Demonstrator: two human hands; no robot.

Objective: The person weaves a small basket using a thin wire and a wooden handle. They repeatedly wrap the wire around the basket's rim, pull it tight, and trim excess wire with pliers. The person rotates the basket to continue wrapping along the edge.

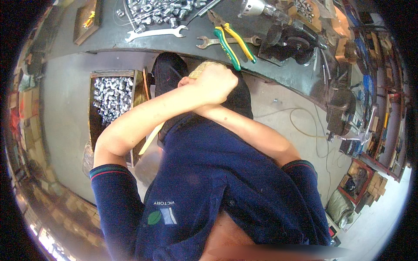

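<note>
My forearms cross in front of my lap, the left over the right. My left hand (220, 83) is closed in a fist, its back toward me; what its fingers hold, if anything, is hidden. Beneath it, my right hand (187, 81) shows only curled fingers against a woven straw-coloured thing, apparently a hand fan (203, 68). A pale flat strip (151, 140), in line with it like a handle, comes out below my left forearm. The rest of the fan is covered by my hands. Nearest beyond my hands are green-and-yellow pliers (228, 41), their handles overhanging the bench edge.
The dark workbench (104, 43) carries a silver wrench (156, 33), a worn wrench (201, 42), piled metal fittings (159, 13) and a dark machine with knobs (296, 43). A box of fittings (113, 98) stands left of my legs. A hose (300, 130) loops across the floor at right.
</note>
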